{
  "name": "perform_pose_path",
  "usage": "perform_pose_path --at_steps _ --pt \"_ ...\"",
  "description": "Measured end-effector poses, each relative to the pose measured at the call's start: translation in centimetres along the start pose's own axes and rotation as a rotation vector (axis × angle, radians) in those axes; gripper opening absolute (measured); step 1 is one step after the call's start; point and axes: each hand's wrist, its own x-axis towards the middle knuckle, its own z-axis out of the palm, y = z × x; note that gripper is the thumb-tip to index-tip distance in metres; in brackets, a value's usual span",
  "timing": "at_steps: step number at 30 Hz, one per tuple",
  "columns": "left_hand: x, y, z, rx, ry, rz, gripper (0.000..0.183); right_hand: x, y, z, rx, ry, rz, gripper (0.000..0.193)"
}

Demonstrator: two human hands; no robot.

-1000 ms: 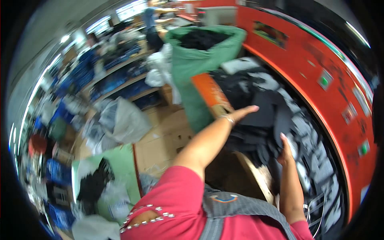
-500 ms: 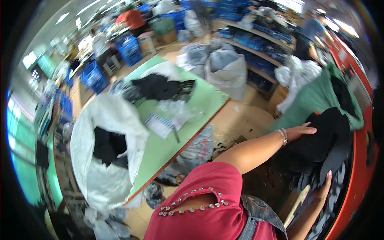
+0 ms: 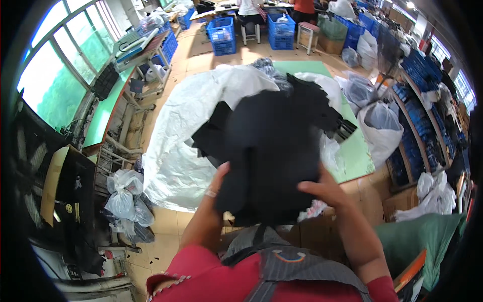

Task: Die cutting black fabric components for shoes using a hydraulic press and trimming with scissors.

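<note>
A bundle of black fabric pieces is held up in front of my body, one hand at each side. My left hand grips its left edge, and a bracelet shows at that wrist. On the opposite edge, my right hand has its thumb lying over the cloth while the other fingers are hidden behind it. Just beyond the bundle lies a large white woven sack, with more black cloth showing at its mouth. The bundle hides part of the sack and the green table.
Blue crates and people at worktables are at the back. Full sacks and shelves of blue goods stand to the right. A green sack is near my right elbow; plastic bags sit on the left floor.
I have turned left, away from the dark pile beside the red machine. The black fabric has been lifted from there and is now in both hands before the white sack.
</note>
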Motion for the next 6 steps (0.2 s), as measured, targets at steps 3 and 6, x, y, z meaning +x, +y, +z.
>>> perform_pose_path --at_steps 3,6 --pt "-2.8 5.8 -5.1 0.623 0.219 0.36 0.05 8.5 0.8 7.1 -0.165 -0.247 0.068 0.105" --pt "-3.1 8.0 -11.8 0.19 -0.058 0.572 0.076 15.6 5.9 13.2 -0.177 -0.422 0.326 0.108"
